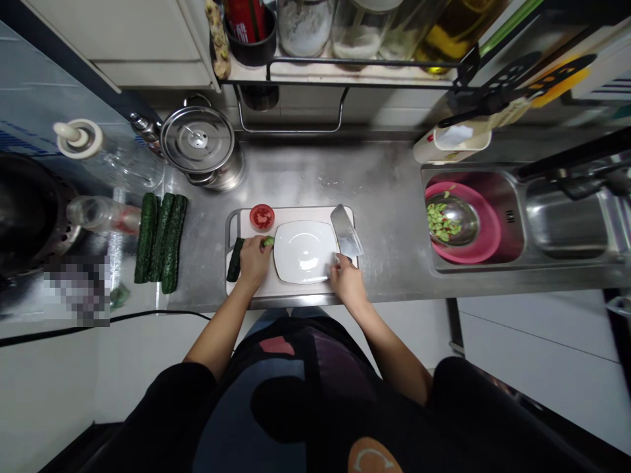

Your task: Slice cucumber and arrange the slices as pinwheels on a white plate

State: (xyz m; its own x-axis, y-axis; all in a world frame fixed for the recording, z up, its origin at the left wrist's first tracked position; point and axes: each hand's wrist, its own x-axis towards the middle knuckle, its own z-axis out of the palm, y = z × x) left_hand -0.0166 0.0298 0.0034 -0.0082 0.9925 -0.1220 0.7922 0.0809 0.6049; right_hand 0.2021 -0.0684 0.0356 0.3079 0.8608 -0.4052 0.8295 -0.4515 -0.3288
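While I stand by the counter, the spare cucumbers (160, 242) lie side by side at nine o'clock from the board (305, 215), well apart from it. A lidded pot (200, 141) sits at about eleven o'clock.

On the board's left end lies the cucumber (235, 261), dark and whole at its near end, with its pale cut end pointing toward the plate. The left hand (254, 259) is pressed down over it, fingers curled close around its middle, so most of it is hidden. A tomato (261, 217) half rests cut side up at twelve o'clock from that hand. The plate (304, 251), white and bare, takes up the middle of the board, just beside the cut end.

At three o'clock from the plate the right hand (348, 282) is wrapped tight about the handle of the cleaver (346, 231). Its blade points away toward twelve o'clock with the broad side showing, off the cucumber altogether.

To my eye, slicing here would go best with the left fingertips tucked back behind the knuckles, the cucumber pinned flat so it cannot roll, and the blade brought across the plate with care. There is little bare board between plate and cucumber, so the cuts want to be short and straight down.

Far off at three o'clock, the sink (566, 217) holds a pink basin (486, 223) with a bowl (451, 220) of green bits.
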